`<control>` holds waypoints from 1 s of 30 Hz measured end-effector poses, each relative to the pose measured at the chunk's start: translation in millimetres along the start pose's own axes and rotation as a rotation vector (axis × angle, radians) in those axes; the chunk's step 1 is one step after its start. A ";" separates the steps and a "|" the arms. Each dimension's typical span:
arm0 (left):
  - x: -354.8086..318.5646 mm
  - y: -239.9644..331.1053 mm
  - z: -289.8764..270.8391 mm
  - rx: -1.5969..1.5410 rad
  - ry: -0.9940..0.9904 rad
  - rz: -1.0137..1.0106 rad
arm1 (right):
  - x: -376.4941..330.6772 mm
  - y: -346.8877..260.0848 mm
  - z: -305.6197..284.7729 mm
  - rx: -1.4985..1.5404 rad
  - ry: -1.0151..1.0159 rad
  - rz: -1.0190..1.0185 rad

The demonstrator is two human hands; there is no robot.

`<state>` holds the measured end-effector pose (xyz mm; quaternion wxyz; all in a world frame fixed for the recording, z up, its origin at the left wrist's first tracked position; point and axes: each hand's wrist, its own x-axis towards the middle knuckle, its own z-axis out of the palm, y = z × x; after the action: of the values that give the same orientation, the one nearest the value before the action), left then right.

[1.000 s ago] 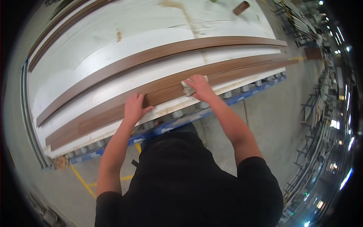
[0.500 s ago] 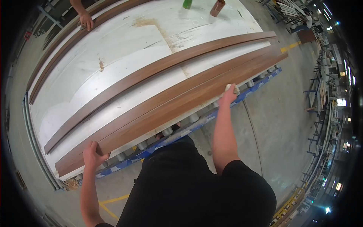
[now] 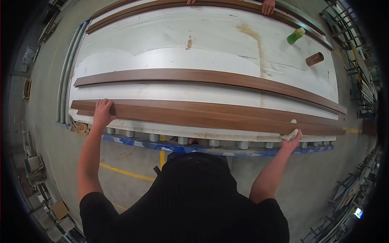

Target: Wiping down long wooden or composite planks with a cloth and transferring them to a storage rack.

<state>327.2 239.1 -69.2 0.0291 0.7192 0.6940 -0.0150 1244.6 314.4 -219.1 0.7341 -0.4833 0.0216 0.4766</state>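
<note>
Close to me, a long brown wood-look plank (image 3: 194,115) lies slantwise over a second brown plank (image 3: 259,110), partly hiding it. My left hand (image 3: 104,113) is closed around the upper plank near its left end, fingers over the far edge. Toward the right end, my right hand (image 3: 292,141) grips the same plank from its near edge, with a pale cloth (image 3: 287,136) between palm and wood. Part of the cloth shows above the plank as well. Farther back, another brown plank (image 3: 190,75) rests apart from these two.
The white tabletop (image 3: 162,50) bears brown stains. A green bottle (image 3: 296,36) and a brown cylinder (image 3: 315,59) lie at the far right. Along the far edge are more planks (image 3: 162,8) and another person's hands (image 3: 268,6). A blue-edged roller frame (image 3: 214,150) runs along the near side.
The view has turned, so the table now lies level across it. The two near planks, side by side before, now cross slightly. Both my hands still hold at the ends.
</note>
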 end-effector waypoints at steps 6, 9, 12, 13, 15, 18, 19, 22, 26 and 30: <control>49.2 25.3 42.0 -0.009 -0.122 -0.034 | 38.5 54.7 25.4 -0.048 -0.014 -0.036; 80.0 65.8 59.3 -0.088 -0.113 0.052 | 25.3 93.2 80.1 -0.074 -0.061 0.031; 121.5 110.8 76.6 -0.202 -0.089 0.106 | 41.3 105.5 85.7 -0.117 -0.029 0.018; 122.0 106.1 79.8 -0.205 -0.110 0.052 | 36.1 119.8 95.7 -0.135 -0.027 0.040; 121.9 89.7 83.8 -0.253 -0.129 0.015 | 22.4 137.4 110.3 -0.148 -0.024 0.119; 131.5 79.6 95.6 -0.250 -0.165 -0.032 | 19.3 145.2 113.1 -0.246 -0.014 0.116; 124.6 71.6 97.8 -0.246 -0.154 -0.045 | 8.8 148.8 125.5 -0.298 -0.018 0.150; 126.1 60.5 109.2 -0.226 -0.141 -0.039 | 7.1 140.6 141.5 -0.473 -0.026 0.235; 137.8 53.7 118.0 -0.202 -0.138 -0.048 | 3.1 123.0 147.0 -0.771 -0.006 0.277; 126.9 31.7 127.1 -0.172 -0.106 -0.111 | -31.3 113.3 138.0 -1.023 -0.166 0.108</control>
<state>365.9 356.6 -203.2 0.1266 0.6727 0.7290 0.0049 1086.7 402.8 -208.3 0.3775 -0.7391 -0.2475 0.4999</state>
